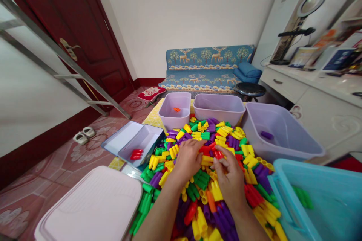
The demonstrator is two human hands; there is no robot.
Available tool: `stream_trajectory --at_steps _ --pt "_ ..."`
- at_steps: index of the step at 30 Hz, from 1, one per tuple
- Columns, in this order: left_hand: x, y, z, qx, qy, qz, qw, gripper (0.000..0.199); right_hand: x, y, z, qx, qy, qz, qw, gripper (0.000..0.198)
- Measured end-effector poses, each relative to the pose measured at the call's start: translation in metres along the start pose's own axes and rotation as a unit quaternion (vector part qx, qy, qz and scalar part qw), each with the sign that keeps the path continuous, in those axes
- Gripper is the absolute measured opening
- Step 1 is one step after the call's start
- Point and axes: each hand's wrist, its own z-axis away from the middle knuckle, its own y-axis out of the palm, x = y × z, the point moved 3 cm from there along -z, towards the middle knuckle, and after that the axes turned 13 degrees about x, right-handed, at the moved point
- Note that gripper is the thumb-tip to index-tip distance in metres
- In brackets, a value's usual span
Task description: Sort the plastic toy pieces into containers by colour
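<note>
A large heap of plastic building pieces (202,180) in yellow, green, purple, red and orange lies in front of me, many shaped like joined tubes. Over the middle of it, my left hand (189,158) is palm down with curled fingers beside some red pieces (207,150); whatever is under the fingertips is hidden. Close by on the right, my right hand (231,173) has its thumb and fingers closed around a small red building piece (218,154). The two hands are apart.
Lilac bins (175,122) stand behind the heap, one holding an orange piece (177,109). An open lidded box (141,145) with red pieces sits left, near a pale pink lid (93,203). At right are a lilac bin (278,131) and a turquoise tub (319,199).
</note>
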Motion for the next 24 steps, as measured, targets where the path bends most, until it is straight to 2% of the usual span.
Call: stream_trajectory --at_steps 3,8,10,12,13,15,17,19,21,22,24 --pt "-0.004 0.002 -0.006 0.038 -0.027 -0.045 0.998 0.048 -0.003 0.000 0.001 0.006 -0.009 0.018 1.000 0.034" --pt "-0.001 0.005 -0.006 0.027 -0.047 -0.052 0.997 0.035 -0.005 0.002 0.001 0.017 -0.004 0.015 1.000 0.034" --pt "0.002 0.005 -0.003 -0.019 -0.040 -0.027 0.999 0.029 -0.003 0.002 0.002 0.010 -0.001 0.000 1.000 0.035" --pt "0.006 0.000 0.003 -0.123 -0.039 0.027 0.991 0.024 -0.002 0.002 0.002 0.001 0.005 -0.019 1.000 0.035" --pt "0.009 -0.004 0.006 -0.191 -0.043 0.070 0.978 0.021 -0.001 0.002 0.002 -0.001 0.008 -0.024 1.000 0.036" --pt "0.018 -0.012 0.014 -0.334 -0.058 0.197 0.920 0.018 -0.001 0.002 0.002 0.000 0.012 -0.025 1.000 0.036" --pt "0.030 -0.017 0.019 -0.431 -0.070 0.361 0.824 0.020 -0.001 0.002 0.002 0.004 0.014 -0.016 1.000 0.036" --pt "0.043 -0.019 0.020 -0.464 -0.070 0.512 0.720 0.022 -0.002 0.001 0.003 0.007 0.013 -0.010 1.000 0.036" --pt "0.055 -0.019 0.019 -0.459 -0.076 0.612 0.640 0.021 -0.002 0.001 0.003 0.008 0.013 -0.009 1.000 0.035" --pt "0.060 -0.018 0.020 -0.456 -0.084 0.640 0.612 0.021 -0.002 0.001 0.003 0.007 0.012 -0.008 1.000 0.035" --pt "0.069 -0.019 0.022 -0.451 -0.100 0.669 0.582 0.020 -0.003 0.001 0.003 0.007 0.009 -0.005 1.000 0.036"
